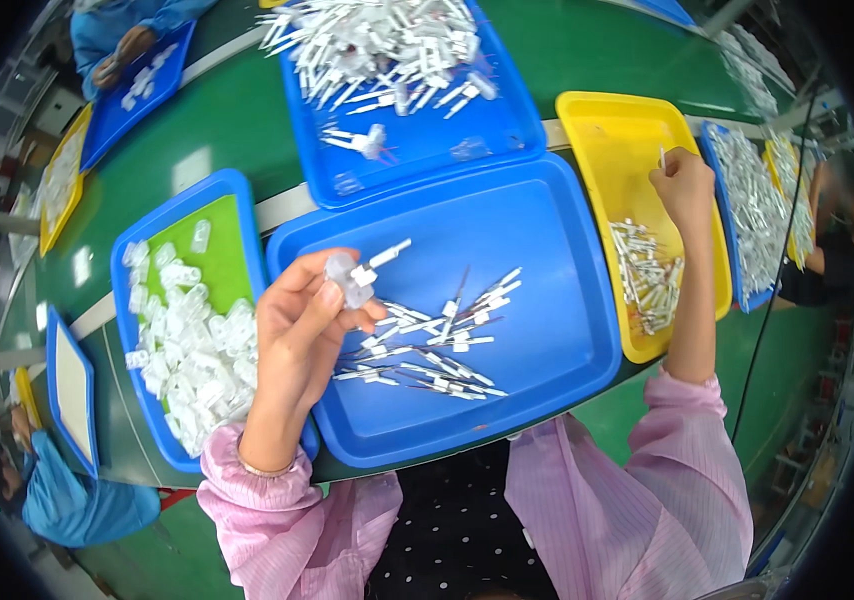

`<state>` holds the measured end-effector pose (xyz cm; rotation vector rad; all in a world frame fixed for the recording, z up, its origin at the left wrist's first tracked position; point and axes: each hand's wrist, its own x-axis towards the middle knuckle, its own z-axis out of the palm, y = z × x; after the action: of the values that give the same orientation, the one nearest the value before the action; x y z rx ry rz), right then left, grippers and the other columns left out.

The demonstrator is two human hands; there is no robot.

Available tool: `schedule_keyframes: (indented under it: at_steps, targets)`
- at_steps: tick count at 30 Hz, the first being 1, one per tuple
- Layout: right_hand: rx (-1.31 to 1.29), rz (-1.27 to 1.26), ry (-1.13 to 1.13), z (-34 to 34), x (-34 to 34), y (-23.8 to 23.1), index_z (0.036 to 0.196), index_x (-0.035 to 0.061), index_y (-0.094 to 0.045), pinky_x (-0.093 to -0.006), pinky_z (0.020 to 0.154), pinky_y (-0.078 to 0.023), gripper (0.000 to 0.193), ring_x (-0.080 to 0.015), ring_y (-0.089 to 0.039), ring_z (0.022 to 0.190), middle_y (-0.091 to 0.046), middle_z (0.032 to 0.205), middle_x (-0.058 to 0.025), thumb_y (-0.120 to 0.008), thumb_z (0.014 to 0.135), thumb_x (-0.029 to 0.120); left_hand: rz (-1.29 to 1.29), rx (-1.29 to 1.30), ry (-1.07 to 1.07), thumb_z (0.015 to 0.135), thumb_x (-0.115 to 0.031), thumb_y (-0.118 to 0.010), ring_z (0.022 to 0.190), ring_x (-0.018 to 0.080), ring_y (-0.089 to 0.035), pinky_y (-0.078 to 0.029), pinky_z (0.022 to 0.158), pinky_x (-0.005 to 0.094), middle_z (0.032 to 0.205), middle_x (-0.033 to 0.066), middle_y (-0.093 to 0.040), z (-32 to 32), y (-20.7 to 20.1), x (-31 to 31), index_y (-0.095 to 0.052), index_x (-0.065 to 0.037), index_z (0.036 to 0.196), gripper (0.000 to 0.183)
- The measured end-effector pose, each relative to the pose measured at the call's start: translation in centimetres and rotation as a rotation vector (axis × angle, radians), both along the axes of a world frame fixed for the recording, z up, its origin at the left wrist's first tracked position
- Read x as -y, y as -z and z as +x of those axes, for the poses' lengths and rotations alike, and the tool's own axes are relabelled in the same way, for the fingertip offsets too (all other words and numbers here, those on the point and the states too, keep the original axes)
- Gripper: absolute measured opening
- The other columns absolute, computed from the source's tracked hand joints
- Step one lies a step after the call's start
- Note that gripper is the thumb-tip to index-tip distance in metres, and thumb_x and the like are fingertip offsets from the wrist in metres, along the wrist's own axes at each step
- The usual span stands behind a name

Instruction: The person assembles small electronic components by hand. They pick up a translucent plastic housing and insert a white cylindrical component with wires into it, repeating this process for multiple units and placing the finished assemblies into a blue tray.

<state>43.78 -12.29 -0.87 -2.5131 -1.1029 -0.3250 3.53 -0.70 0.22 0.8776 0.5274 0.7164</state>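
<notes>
My left hand (297, 320) grips a translucent plastic housing (349, 280) between thumb and fingers, and a white stick-shaped part (384, 254) juts from it to the right. This hand is over the left side of a blue tray (547, 250), where several white sticks with thin dark wires (457, 335) lie. My right hand (685, 190) is closed in a pinch above a yellow tray (607, 130). The tip of a small white stick (662, 157) shows at its fingers. Below that hand, a heap of similar white sticks (647, 280) lies in the yellow tray.
To the left, a blue tray with a green bottom (222, 230) holds many clear housings (197, 340). Another blue tray (407, 165) farther back carries a pile of white and clear pieces (377, 50). More filled trays stand at far right. Workers in blue sleeves (87, 490) sit left.
</notes>
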Motion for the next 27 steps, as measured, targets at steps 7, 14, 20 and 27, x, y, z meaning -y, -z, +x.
schedule_keyframes:
  at_steps: [7,14,20,27]
  targets:
    - [-1.104,0.591,-0.827,-18.3,-2.7,-5.5,0.087,-0.0022,-0.060,-0.0204,0.055,-0.047,0.011,-0.0107,-0.056,0.076,-0.057,0.089,-0.0102,-0.059,0.076,-0.006,-0.109,0.225,0.000,0.081,-0.002,-0.057,0.084,0.0237,-0.059,-0.049,0.072,0.0298,0.098,0.0167,-0.057,-0.4,1.0,-0.3,-0.047,0.003,0.114,0.035]
    - [-1.563,0.671,-0.971,-22.2,-3.2,-3.5,0.093,-0.0075,-0.057,-0.0233,0.058,-0.050,0.015,-0.0147,-0.059,0.072,-0.056,0.088,-0.0123,-0.053,0.078,-0.010,-0.100,0.280,0.073,0.081,-0.001,-0.056,0.086,0.0247,-0.059,-0.051,0.073,0.0302,0.097,0.0172,-0.057,-0.3,0.6,-0.1,-0.044,0.004,0.116,0.038]
    - [-1.493,0.708,-0.943,-22.3,-3.4,-3.2,0.093,-0.0073,-0.057,-0.0245,0.059,-0.051,0.016,-0.0157,-0.059,0.075,-0.056,0.089,-0.0136,-0.053,0.078,-0.011,-0.116,0.316,0.111,0.081,0.000,-0.056,0.085,0.0250,-0.060,-0.052,0.072,0.0304,0.096,0.0174,-0.057,-0.3,0.9,0.0,-0.043,0.005,0.116,0.037]
    - [-0.872,0.576,-1.084,-21.9,-3.3,-4.0,0.086,-0.0046,-0.061,-0.0259,0.056,-0.045,0.018,-0.0199,-0.058,0.070,-0.059,0.082,-0.0149,-0.058,0.069,-0.012,-0.049,0.258,0.082,0.080,0.001,-0.057,0.083,0.0234,-0.060,-0.052,0.070,0.0302,0.096,0.0167,-0.058,-0.3,0.4,0.1,-0.046,0.005,0.114,0.036]
